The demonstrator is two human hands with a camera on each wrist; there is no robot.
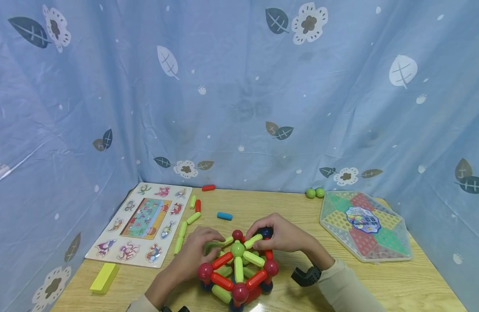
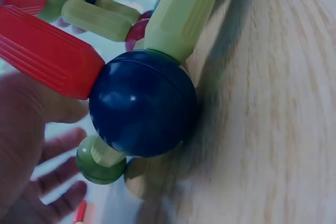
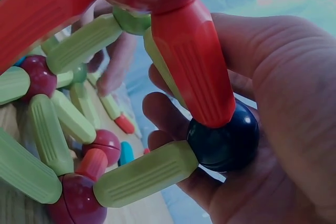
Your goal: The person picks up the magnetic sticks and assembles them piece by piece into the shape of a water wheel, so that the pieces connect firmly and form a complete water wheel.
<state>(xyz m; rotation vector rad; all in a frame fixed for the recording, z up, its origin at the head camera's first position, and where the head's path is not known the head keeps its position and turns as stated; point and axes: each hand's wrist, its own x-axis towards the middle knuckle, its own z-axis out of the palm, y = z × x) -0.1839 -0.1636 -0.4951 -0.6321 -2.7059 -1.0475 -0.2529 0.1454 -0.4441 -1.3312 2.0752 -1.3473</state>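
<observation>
A frame of magnetic rods and balls (image 1: 239, 271) stands on the table before me, with red and light green rods joined by red, dark blue and green balls. My right hand (image 1: 280, 234) pinches a light green rod (image 1: 253, 241) at the far right side of the frame. Its fingers lie about a dark blue ball (image 3: 223, 136) in the right wrist view. My left hand (image 1: 194, 253) is at the left side, fingers loosely bent and spread. In the left wrist view a green ball (image 2: 101, 161) is near those fingers, and a dark blue ball (image 2: 142, 103) fills the middle.
Loose light green rods (image 1: 183, 229), a blue rod (image 1: 224, 216) and a red rod (image 1: 208, 187) lie behind the frame. A sea-animal picture board (image 1: 145, 188) and a yellow block (image 1: 104, 278) are left. Two green balls (image 1: 311, 193) and a hexagonal peg box (image 1: 329, 216) are right.
</observation>
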